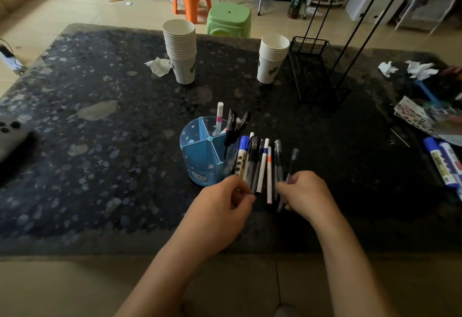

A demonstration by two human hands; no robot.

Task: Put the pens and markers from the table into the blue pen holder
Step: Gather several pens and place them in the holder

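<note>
The blue pen holder point(200, 156) stands mid-table, divided into compartments. Its right compartment holds a white pen with a pink band point(219, 116) and several black pens point(233, 126). Right of it, several pens and markers lie side by side, among them a blue-capped marker point(242, 154) and a white pen with an orange band point(269, 171). My left hand point(225, 206) pinches the near ends of the leftmost pens. My right hand point(305, 194) is closed on a dark pen point(292, 164), angled up from the row's right side.
Two stacks of paper cups point(181, 49) point(271, 59) stand behind, with a black wire basket point(317, 71) to their right. Blue markers point(440, 161), papers and crumpled tissues point(420, 69) lie at the right edge. A phone-like device point(10, 134) sits at the left edge.
</note>
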